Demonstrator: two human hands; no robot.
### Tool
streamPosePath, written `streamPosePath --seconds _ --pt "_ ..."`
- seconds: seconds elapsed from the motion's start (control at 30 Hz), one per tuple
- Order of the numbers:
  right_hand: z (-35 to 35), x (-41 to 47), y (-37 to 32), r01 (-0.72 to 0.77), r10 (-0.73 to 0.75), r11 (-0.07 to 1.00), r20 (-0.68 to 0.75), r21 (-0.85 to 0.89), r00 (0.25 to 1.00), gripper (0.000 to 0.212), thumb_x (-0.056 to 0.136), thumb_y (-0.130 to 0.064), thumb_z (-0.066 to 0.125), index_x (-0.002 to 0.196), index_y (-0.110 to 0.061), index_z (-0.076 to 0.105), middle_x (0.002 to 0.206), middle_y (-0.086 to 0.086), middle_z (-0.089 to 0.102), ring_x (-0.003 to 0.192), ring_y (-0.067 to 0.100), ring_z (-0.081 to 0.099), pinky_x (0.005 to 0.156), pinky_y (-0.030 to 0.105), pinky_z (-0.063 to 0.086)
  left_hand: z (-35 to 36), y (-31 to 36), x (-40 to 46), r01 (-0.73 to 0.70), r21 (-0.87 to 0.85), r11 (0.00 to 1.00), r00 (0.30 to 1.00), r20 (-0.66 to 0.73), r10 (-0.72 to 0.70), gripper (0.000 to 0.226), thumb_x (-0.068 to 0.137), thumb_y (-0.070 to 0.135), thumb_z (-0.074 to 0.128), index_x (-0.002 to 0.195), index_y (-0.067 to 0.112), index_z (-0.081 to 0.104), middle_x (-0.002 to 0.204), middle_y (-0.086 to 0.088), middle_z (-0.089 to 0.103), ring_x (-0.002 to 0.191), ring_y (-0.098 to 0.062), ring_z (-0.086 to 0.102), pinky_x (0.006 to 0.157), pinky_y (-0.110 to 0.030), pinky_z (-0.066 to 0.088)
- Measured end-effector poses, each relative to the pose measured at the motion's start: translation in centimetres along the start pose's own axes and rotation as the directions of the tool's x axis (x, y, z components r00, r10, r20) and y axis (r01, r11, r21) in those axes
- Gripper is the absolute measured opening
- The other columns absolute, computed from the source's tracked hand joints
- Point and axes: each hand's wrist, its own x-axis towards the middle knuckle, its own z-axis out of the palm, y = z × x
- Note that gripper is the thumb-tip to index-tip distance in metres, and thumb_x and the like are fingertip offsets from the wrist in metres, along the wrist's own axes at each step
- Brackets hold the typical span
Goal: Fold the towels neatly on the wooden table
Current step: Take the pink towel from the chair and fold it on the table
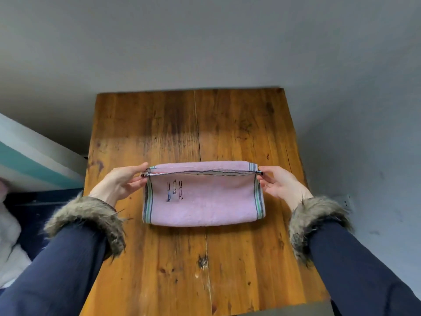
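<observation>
The wooden worktop (239, 133) carries 1 pink towel (205, 201), lying near its middle, long axis from left to right. The near part is doubled flat, the fold toward the person. The left hand (123, 181) and right hand (280, 185) each pinch 1 far corner, probably to keep the edge straight and aligned.

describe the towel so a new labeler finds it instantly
Start at the wooden table in the middle of the view. On it lies the pink towel, folded; left hand and right hand pinch its far corners. Striped side edges and small black stitched figures mark it.
</observation>
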Motion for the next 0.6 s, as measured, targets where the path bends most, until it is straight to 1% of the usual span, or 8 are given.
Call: streamPosePath --seconds 0.07,0.13,0.23,0.3,0.37,0.43,0.53,0.6 --pt "0.3 1.9 -0.1 -0.008 0.008 1.000 0.019 -0.004 1.000 0.001 0.086 -0.003 0.061 0.085 -0.003 0.061 0.087 0.012 0.061 0.076 0.016 0.056 0.072 0.025 0.047 0.7 0.1 1.8 -0.011 0.063 0.998 0.998 0.054 0.008 0.008 0.083 0.007 0.066 0.086 0.003 0.060 0.105 -0.015 0.060 0.091 -0.017 0.059 0.058 -0.020 0.057" --pt "0.6 3.4 -0.2 0.000 0.002 1.000 0.041 -0.030 0.999 0.003 0.086 -0.005 0.062 0.088 -0.004 0.062 0.088 0.011 0.061 0.075 0.015 0.055 0.073 0.024 0.047 1.0 -0.3 2.9 -0.025 0.142 0.990 0.993 0.118 0.008 0.019 0.082 0.001 0.064 0.101 0.000 0.060 0.096 -0.011 0.067 0.084 -0.015 0.062 0.067 -0.021 0.055" --pt "0.8 4.9 0.4 0.066 -0.057 0.990 0.077 -0.126 0.995 0.011 0.085 -0.004 0.063 0.096 -0.002 0.064 0.089 0.010 0.064 0.076 0.015 0.055 0.068 0.023 0.045 1.2 -1.3 3.7 -0.128 0.336 0.933 0.988 0.129 0.089 0.031 0.083 -0.004 0.062 0.112 0.005 0.055 0.103 -0.013 0.065 0.091 -0.020 0.062 0.084 -0.031 0.048" --pt "0.9 5.3 1.0 0.161 -0.145 0.920 0.072 -0.356 0.987 0.021 0.086 -0.005 0.062 0.106 -0.003 0.063 0.095 0.008 0.066 0.081 0.016 0.057 0.065 0.023 0.042 1.1 -1.9 4.1 -0.254 0.439 0.862 0.967 0.105 0.232 0.025 0.085 0.002 0.063 0.107 0.010 0.056 0.107 -0.012 0.062 0.087 -0.016 0.058 0.077 -0.027 0.046" --pt "0.7 5.9 1.5 0.284 -0.304 0.763 0.067 -0.580 0.950 0.024 0.087 -0.010 0.063 0.110 -0.008 0.061 0.095 0.001 0.063 0.080 0.012 0.057 0.063 0.023 0.041 0.9 -2.4 4.4 -0.358 0.514 0.779 0.927 0.096 0.363 0.017 0.087 0.014 0.064 0.102 0.014 0.059 0.106 -0.007 0.060 0.093 -0.016 0.055 0.080 -0.028 0.043" --pt "0.6 6.5 1.8 0.348 -0.407 0.656 0.075 -0.670 0.910 0.019 0.088 -0.016 0.061 0.106 -0.009 0.063 0.092 0.000 0.063 0.075 0.009 0.055 0.064 0.025 0.044 0.5 -2.7 5.1 -0.388 0.524 0.758 0.914 0.111 0.391 0.016 0.087 0.025 0.062 0.101 0.016 0.062 0.109 -0.005 0.060 0.105 -0.018 0.051 0.090 -0.035 0.041" --pt "0.5 7.5 2.0 0.349 -0.447 0.581 0.070 -0.735 0.892 0.024 0.089 -0.031 0.059 0.101 -0.011 0.063 0.109 0.007 0.060 0.090 0.018 0.057 0.075 0.030 0.044 0.3 -2.8 5.6 -0.374 0.449 0.811 0.925 0.114 0.364 0.017 0.090 0.026 0.058 0.102 0.015 0.062 0.108 -0.007 0.061 0.100 -0.019 0.052 0.078 -0.031 0.040" --pt "0.6 7.7 2.0 0.343 -0.440 0.582 0.070 -0.737 0.895 0.024 0.090 -0.034 0.057 0.094 -0.011 0.063 0.106 0.013 0.061 0.087 0.020 0.056 0.071 0.029 0.040 0.5 -3.1 5.9 -0.357 0.425 0.832 0.931 0.084 0.356 0.017 0.091 0.026 0.057 0.101 0.013 0.062 0.105 -0.006 0.061 0.096 -0.018 0.052 0.073 -0.029 0.038"
